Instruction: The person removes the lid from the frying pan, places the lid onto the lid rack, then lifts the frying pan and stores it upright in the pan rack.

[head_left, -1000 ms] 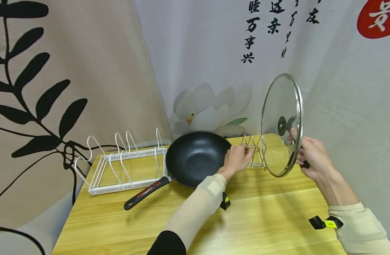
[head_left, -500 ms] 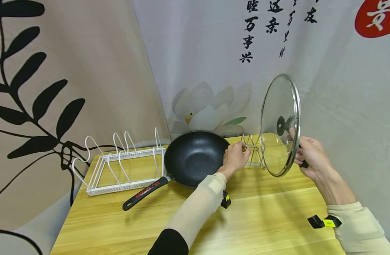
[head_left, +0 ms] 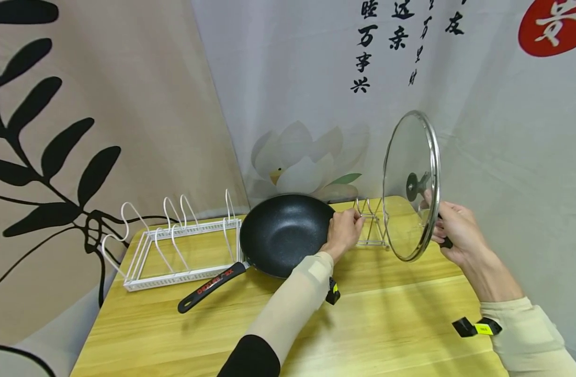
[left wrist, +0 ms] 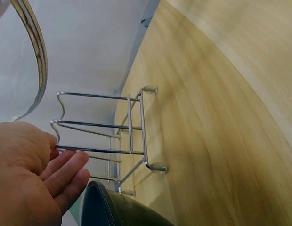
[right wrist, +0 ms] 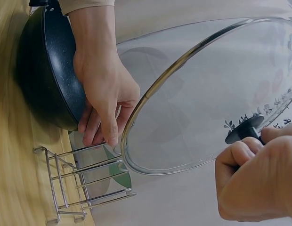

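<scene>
A glass lid [head_left: 405,141] with a steel rim stands upright in the air at the right of the head view. My right hand [head_left: 462,233] grips its black handle, also seen in the right wrist view with the knob [right wrist: 245,129]. My left hand [head_left: 342,233] pinches the upper left wire of a small metal wire rack [right wrist: 89,168] between thumb and fingers. In the right wrist view the lid's lower edge is close to the rack's top; I cannot tell whether they touch. The black frying pan [head_left: 285,235] lies just left of the rack, partly behind my left forearm.
A white rack [head_left: 184,275] with upright loops stands left of the pan on the wooden table [head_left: 391,324]. The pan's handle [head_left: 212,287] points toward the front left. A printed cloth backdrop [head_left: 306,63] hangs behind the table.
My left hand has shifted slightly left at the rack. The right hand and lid keep nearly the same pose, and the head view has turned a little to the right.
</scene>
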The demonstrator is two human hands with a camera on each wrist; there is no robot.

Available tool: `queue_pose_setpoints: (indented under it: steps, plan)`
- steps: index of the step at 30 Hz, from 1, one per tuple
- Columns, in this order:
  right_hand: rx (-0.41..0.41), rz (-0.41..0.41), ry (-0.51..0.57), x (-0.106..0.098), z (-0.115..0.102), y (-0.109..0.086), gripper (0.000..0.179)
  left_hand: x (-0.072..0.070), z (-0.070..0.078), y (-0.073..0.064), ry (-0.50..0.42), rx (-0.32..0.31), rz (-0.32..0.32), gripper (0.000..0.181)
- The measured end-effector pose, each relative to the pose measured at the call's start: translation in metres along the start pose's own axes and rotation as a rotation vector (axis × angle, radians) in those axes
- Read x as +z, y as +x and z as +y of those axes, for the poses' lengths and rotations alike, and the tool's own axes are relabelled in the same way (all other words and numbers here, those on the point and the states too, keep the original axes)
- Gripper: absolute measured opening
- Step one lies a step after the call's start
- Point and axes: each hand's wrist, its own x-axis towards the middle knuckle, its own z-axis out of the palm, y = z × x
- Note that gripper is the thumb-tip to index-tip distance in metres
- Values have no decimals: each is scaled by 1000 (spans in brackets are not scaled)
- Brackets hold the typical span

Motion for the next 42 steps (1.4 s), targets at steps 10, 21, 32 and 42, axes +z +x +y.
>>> queue_pose_setpoints:
  steps: [10, 21, 32, 42]
  plan:
    - [10, 9, -8, -1, 0, 2, 28, 1, -3, 4, -10, 4, -15, 28]
    - [1, -11, 22, -1, -1, 10, 31, -2, -2, 3, -1, 23, -36, 28]
    - [4, -20, 37, -2, -2, 19, 32, 0, -4, 5, 15, 19, -51, 28]
    - [32, -27, 21, -1, 0, 29, 34, 1, -4, 7, 12, 4, -64, 28]
